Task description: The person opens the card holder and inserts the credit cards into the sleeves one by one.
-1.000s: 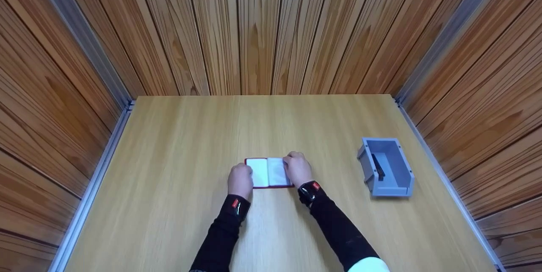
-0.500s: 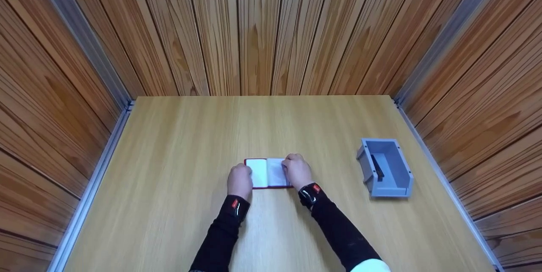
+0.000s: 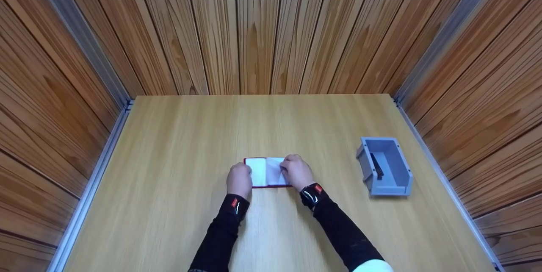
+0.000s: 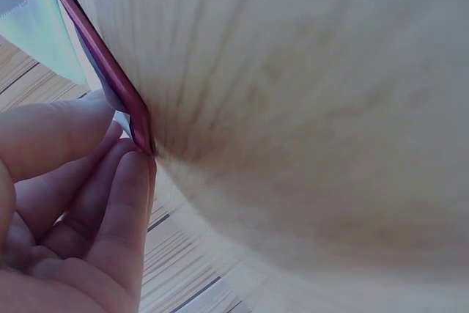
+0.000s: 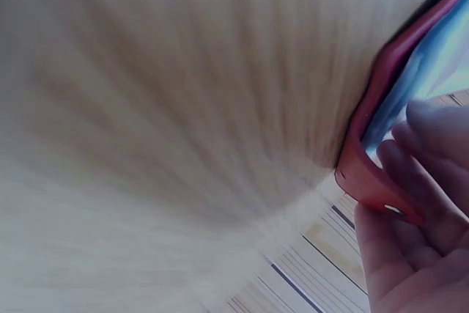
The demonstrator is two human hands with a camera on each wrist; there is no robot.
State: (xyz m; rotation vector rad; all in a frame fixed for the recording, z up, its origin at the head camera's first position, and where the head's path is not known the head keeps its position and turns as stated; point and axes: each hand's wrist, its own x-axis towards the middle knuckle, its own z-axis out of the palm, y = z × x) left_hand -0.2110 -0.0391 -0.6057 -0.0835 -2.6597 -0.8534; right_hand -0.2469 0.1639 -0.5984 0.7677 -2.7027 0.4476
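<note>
A small red card holder (image 3: 259, 173) with whitish, sleeve-like pages lies spread open on the table in the head view. My left hand (image 3: 239, 180) pinches its left edge; in the left wrist view the thumb (image 4: 58, 130) is on the inner side and the fingers (image 4: 121, 218) are behind the red cover (image 4: 110, 64). At the right half, my right hand (image 3: 298, 172) has thumb and fingers together on a pale page. The right wrist view shows a red flap (image 5: 375, 188) with a small slot among the right fingers (image 5: 385, 254). What the pages contain is unreadable.
A grey-blue plastic bin (image 3: 390, 190) stands to the right on the wooden table (image 3: 178, 136), with a thin black object (image 3: 376, 167) inside. Wood-panelled walls (image 3: 254, 30) with metal corner posts enclose the back and sides.
The right fingers have shifted slightly inward over the right page, which now looks creased or lifted near them. My left hand has hardly moved.
</note>
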